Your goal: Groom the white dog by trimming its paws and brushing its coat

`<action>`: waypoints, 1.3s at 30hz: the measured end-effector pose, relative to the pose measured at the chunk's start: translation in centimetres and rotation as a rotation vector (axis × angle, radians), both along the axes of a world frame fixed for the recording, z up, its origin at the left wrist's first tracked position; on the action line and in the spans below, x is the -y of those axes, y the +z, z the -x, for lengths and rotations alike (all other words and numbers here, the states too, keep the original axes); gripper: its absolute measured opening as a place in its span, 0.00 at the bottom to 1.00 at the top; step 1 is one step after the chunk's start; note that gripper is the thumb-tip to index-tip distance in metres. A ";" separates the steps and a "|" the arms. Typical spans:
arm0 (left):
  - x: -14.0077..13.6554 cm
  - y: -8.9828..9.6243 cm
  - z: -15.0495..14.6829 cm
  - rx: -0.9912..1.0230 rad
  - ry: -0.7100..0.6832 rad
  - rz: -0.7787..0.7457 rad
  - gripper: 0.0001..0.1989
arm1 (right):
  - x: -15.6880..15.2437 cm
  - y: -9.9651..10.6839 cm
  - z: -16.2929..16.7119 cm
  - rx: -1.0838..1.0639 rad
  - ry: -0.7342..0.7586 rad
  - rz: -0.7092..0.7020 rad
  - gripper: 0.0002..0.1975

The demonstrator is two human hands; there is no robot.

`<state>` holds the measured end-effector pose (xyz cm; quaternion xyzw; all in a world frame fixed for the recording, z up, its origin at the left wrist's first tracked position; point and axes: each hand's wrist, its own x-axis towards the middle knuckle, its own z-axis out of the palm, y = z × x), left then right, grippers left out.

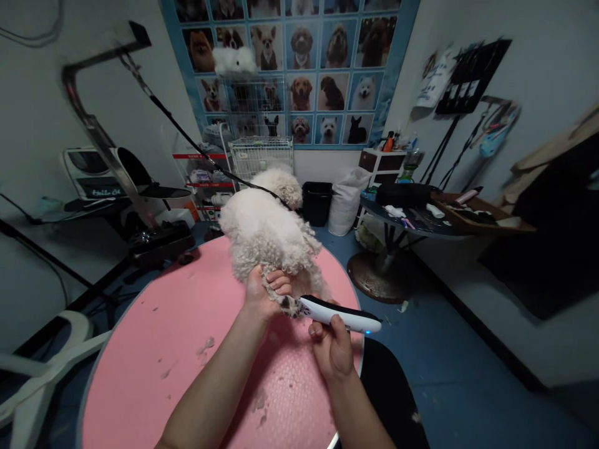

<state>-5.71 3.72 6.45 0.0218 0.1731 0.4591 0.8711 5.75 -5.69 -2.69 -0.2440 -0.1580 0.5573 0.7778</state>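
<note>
A curly white dog point(264, 227) stands on the round pink grooming table point(178, 337), its head turned away from me. My left hand point(266, 293) is closed around one of its legs, with the paw point(289, 305) and its dark pads turned toward me. In my right hand point(333, 349) is a white and black hair clipper point(341, 313) with a small blue light lit at its rear end. The clipper's head meets the paw's edge; whether the blade touches the fur I cannot tell. A black leash point(187, 137) runs down to the dog's neck.
Loose fur tufts point(206, 345) lie on the pink top. A metal grooming arm point(87, 112) rises at left, beside a white chair point(51, 368). Right of the dog stand a black bin point(317, 202), a white sack point(346, 202) and a dark side table point(416, 218) with tools.
</note>
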 end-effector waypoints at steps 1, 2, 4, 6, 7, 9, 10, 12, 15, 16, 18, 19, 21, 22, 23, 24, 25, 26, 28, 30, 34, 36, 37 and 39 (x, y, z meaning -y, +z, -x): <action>0.0 0.0 0.0 -0.002 -0.005 0.004 0.17 | -0.1 -0.1 -0.2 0.025 0.010 -0.008 0.16; 0.0 0.0 0.0 -0.004 -0.008 0.007 0.17 | -0.1 -0.2 -0.3 0.048 0.017 -0.016 0.16; 0.0 0.0 0.0 -0.006 -0.008 0.010 0.17 | 0.0 -0.4 -0.4 0.085 0.023 -0.027 0.16; 0.0 -0.1 0.0 -0.008 -0.013 0.009 0.17 | 0.1 -0.5 -0.5 0.112 0.033 -0.037 0.17; 0.0 -0.1 0.1 -0.010 -0.016 0.008 0.18 | 0.1 -0.5 -0.6 0.122 0.034 -0.041 0.18; -0.1 -0.1 0.1 -0.015 -0.030 0.007 0.17 | -0.1 -0.3 -1.0 0.143 0.024 -0.053 0.18; -0.1 0.0 0.1 -0.017 -0.038 0.008 0.17 | -0.3 -0.1 -1.4 0.163 0.028 -0.065 0.18; 0.0 0.1 0.1 -0.024 -0.061 0.013 0.17 | -1.2 0.5 -2.4 0.237 0.095 -0.109 0.20; 0.0 0.1 0.2 -0.027 -0.096 0.009 0.16 | -3.4 2.0 -4.2 0.408 0.336 -0.197 0.23; -0.1 0.1 0.1 -0.022 -0.104 0.001 0.16 | -4.2 2.7 -4.7 0.459 0.419 -0.221 0.24; -0.1 0.0 0.1 -0.017 -0.115 -0.018 0.14 | -5.6 4.2 -5.6 0.539 0.566 -0.254 0.24; -0.1 -0.1 0.0 -0.020 -0.117 -0.024 0.14 | -6.1 4.9 -5.9 0.573 0.634 -0.267 0.24; -0.2 -0.2 -0.1 -0.037 -0.115 -0.029 0.14 | -6.4 6.3 -6.4 0.644 0.737 -0.285 0.23; -0.2 -0.3 -0.1 -0.046 -0.113 -0.028 0.14 | -6.3 6.8 -6.6 0.679 0.749 -0.293 0.22; -0.2 -0.3 -0.1 -0.055 -0.110 -0.027 0.14 | -6.0 7.2 -6.7 0.708 0.724 -0.304 0.21; -0.3 -0.3 -0.2 -0.063 -0.105 -0.025 0.15 | -5.6 7.5 -6.9 0.733 0.675 -0.320 0.21; -0.3 -0.3 -0.2 -0.072 -0.099 -0.024 0.15 | -5.1 7.7 -7.0 0.762 0.624 -0.339 0.20; -0.4 -0.3 -0.2 -0.086 -0.093 -0.023 0.15 | -4.7 7.9 -7.1 0.804 0.587 -0.362 0.20; -0.4 -0.2 -0.3 -0.122 -0.083 -0.024 0.16 | -3.9 8.3 -7.2 0.925 0.574 -0.408 0.19; -0.5 -0.2 -0.4 -0.158 -0.074 -0.034 0.17 | -3.3 8.6 -7.3 1.034 0.564 -0.436 0.18; -0.4 -0.2 -0.7 -0.249 -0.133 -0.070 0.20 | -2.6 8.9 -7.1 1.200 0.436 -0.452 0.18; -0.4 -0.4 -0.9 -0.291 -0.159 -0.086 0.21 | -1.8 8.4 -6.5 1.279 0.403 -0.412 0.17; -0.4 -0.6 -1.1 -0.301 -0.150 -0.094 0.21 | -1.2 7.9 -6.1 1.284 0.358 -0.380 0.16; -0.4 -1.0 -1.5 -0.303 -0.113 -0.112 0.21 | 0.0 6.8 -5.1 1.230 0.170 -0.307 0.15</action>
